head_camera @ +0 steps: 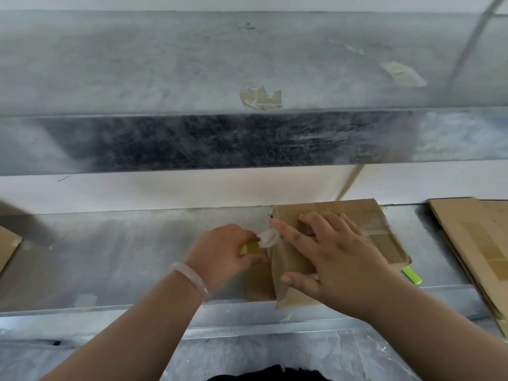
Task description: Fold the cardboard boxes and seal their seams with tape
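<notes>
A folded brown cardboard box [365, 215] lies on the metal shelf [123, 254], right of centre. My right hand [341, 259] rests flat on its top with fingers spread, the index finger stretched toward the box's left edge. My left hand [228, 251] is just left of the box and grips a yellowish tape roll [248, 247]. A short strip of clear tape [270, 237] runs from the roll to the box's left edge. A band of tape shows across the box top near its right side.
A stack of flat cardboard sheets [472, 243] lies at the right. A green tool [412, 274] pokes out from under the box. Another cardboard piece [8, 243] sits at the far left. A metal upper shelf [247, 78] with tape scraps hangs overhead.
</notes>
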The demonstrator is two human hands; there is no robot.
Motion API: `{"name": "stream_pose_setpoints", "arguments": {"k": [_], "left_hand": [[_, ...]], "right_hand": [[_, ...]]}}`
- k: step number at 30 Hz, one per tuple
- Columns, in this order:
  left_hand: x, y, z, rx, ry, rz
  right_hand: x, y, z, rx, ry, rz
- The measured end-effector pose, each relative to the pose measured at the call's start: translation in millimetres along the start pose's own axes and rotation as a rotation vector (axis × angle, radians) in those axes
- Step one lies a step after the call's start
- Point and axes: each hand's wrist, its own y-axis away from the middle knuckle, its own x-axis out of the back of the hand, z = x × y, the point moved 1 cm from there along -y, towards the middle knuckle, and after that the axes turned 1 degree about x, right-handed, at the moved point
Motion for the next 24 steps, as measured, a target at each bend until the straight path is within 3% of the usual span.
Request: {"name": "stream_pose_setpoints", "arguments": {"k": [6,15,24], "left_hand": [[0.2,1.1,-1.2,0.005,-0.014,-0.004],[16.2,16.2,-14.6,0.044,0.236,0.059],[13.1,-0.5,-19.8,0.048,-0.055,-0.059]], "right_hand": [[-9.1,-11.9,-25.5,-0.079,0.098,-0.083],[-16.8,-16.8,-29.9,-0.081,0.156,-0.108],[-21.6,-14.0,-27.1,-0.079,0.122,-0.051]]}}
